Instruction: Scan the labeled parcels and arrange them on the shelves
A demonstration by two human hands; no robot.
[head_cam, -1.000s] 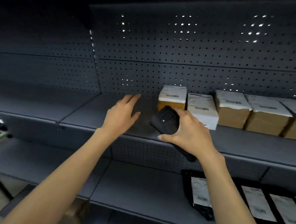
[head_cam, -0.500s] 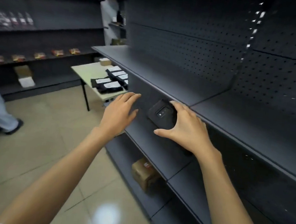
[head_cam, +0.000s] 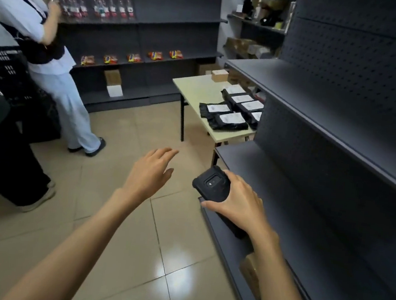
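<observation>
Scanner (head_cam: 213,184) is gripped by curled right hand (head_cam: 240,203); left hand (head_cam: 149,174) is held open, fingers relaxed. Labeled parcels (head_cam: 229,119) are laid on table (head_cam: 198,88), just left of shelf unit (head_cam: 315,137). Bystanders (head_cam: 54,61) are positioned well left of unit.

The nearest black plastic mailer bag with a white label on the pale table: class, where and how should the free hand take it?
Grip the black plastic mailer bag by its near crumpled edge, coming from the table's front corner with the open left hand. It lies flat, label up, overlapping its neighbours, so a pinch at the edge probably lifts it cleanly.
</observation>
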